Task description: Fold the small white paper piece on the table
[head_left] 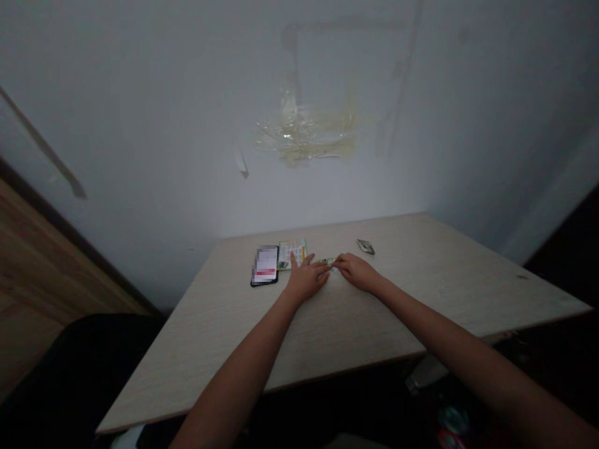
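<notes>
My left hand lies on the table with its fingers spread. Its fingertips reach over the edge of a printed booklet or card and onto a small, thin, colourful printed piece. At the other end of that piece, my right hand has thumb and fingers pinched together on its edge. The fingers cover much of the piece, so its exact kind cannot be made out. Left of the booklet lies a dark-edged phone, its lit screen partly blurred out.
Beyond my right hand a small dark packet or folded wrapper rests on the pale wooden table. Behind the table's far edge rises a wall with old yellowed tape. A dark rounded object stands at the left.
</notes>
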The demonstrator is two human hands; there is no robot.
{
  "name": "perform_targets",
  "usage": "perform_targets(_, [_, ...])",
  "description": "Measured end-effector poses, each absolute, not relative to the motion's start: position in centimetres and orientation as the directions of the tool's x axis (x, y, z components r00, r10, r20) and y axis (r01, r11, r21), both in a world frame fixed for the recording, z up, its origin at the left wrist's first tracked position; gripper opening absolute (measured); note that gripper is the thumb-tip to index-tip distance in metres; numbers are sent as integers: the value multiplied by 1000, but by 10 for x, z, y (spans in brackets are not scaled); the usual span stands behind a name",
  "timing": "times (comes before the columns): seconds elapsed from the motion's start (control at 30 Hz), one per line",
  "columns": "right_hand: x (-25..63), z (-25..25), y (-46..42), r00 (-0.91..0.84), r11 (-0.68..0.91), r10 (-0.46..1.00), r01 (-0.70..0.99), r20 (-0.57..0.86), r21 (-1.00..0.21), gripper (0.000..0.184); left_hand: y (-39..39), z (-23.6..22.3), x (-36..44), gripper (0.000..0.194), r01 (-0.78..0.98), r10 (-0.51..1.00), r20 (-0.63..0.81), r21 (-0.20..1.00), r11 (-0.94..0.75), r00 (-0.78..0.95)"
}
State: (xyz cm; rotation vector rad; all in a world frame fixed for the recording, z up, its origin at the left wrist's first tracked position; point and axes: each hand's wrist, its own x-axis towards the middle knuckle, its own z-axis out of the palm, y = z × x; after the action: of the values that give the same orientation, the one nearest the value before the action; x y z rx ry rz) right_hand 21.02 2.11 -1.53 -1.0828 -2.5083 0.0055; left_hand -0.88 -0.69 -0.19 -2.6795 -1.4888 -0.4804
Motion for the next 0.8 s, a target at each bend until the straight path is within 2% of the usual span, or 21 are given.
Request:
perform_targets(0.17, [209,-15,22,-625,703,691,699,363,-134,33,-10,-2,-7,30,818,788,344,86,-568,511])
perform_targets(0.33, [208,-16,21,-604,690,704,707,374,-156,33,-9,-3,-5,29,813,787,361,117,-570,500])
perform_targets(0.53, [211,-22,28,-591,693,711,681,382,-237,38,-9,-2,-6,27,820,800,347,128,-557,490])
perform_targets(0.8, [212,-23,26,-608,723,678,653,413,-225,40,-9,0,-7,30,837,826,315,144,-528,467])
